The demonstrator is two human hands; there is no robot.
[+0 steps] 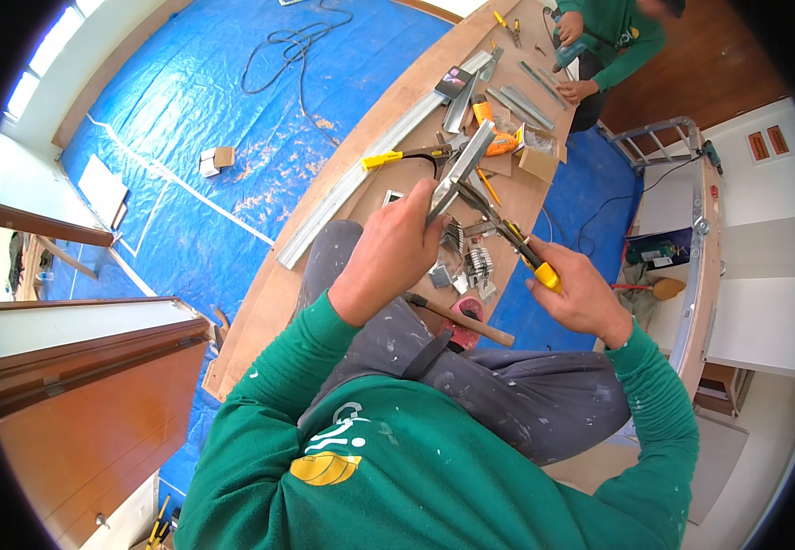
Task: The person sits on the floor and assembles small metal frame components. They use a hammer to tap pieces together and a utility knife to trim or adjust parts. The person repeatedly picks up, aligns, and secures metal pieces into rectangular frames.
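- Two hands occupied: the left hand (386, 249) pinches a metal channel (472, 158) above the bench (255, 335); the right hand (585, 291) has fingers curled around yellow-handled snips (515, 236).
- Snips' tips appear to meet the channel near the left fingers; slippage could gash them.
- A loosened pinch could drop metal onto the brackets (478, 262).

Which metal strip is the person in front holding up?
The short metal strip in the left hand; the long rail and those beside it lie on the table.

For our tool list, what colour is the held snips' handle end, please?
The snips' handle end is yellow, best seen in the head view.
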